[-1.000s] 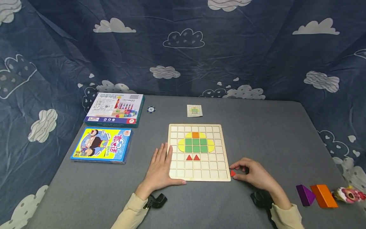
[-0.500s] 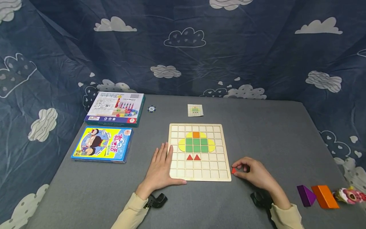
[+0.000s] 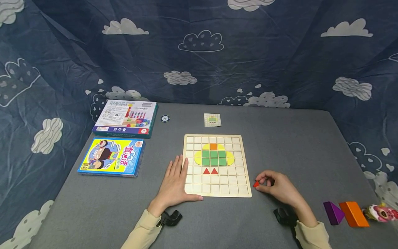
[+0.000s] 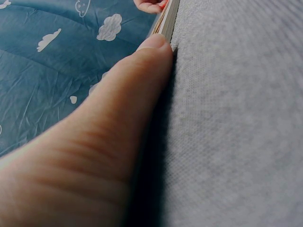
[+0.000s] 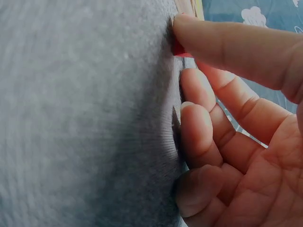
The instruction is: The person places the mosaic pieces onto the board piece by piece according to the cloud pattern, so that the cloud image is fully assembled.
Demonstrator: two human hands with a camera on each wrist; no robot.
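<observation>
Pinching: the right hand point(image 3: 278, 188) holds a small red piece point(image 3: 256, 184) between thumb and forefinger, low on the counter point(image 3: 280, 145), just off the lower right corner of the wooden grid board point(image 3: 217, 188). The right wrist view shows the red piece point(image 5: 177, 48) trapped under the fingertip, the other fingers point(image 5: 201, 125) curled in behind it.
Steadying: the left hand point(image 3: 175, 185) lies flat, fingers straight and together, over the board's lower left corner; its thumb point(image 4: 142, 80) runs along the near edge.
Board: a picture is partly laid in the cells: an orange square point(image 3: 213, 146) on top, yellow pieces point(image 3: 197, 158) at the sides, green squares point(image 3: 213, 158) in the middle, two red triangles point(image 3: 210, 171) below.
Step in hand: to my eye the red piece is picked up but not yet over the grid, so this is the carry before a placement.
Next move: it would call for lifting the piece clear of the board's rim, turning it to match its cell, and keeping the flat hand firm so the board does not slide.
Pattern card: a small card point(image 3: 212, 120) with a similar figure lies beyond the board, a round chip point(image 3: 165, 118) to its left.
Counter: grey and felt-like, with two game boxes point(image 3: 119, 138) at the left, and purple point(image 3: 332, 212) and orange point(image 3: 353, 213) blocks and a small pink toy point(image 3: 380, 212) at the right.
Room: a dark blue cloth point(image 3: 199, 52) printed with clouds hangs all around.
</observation>
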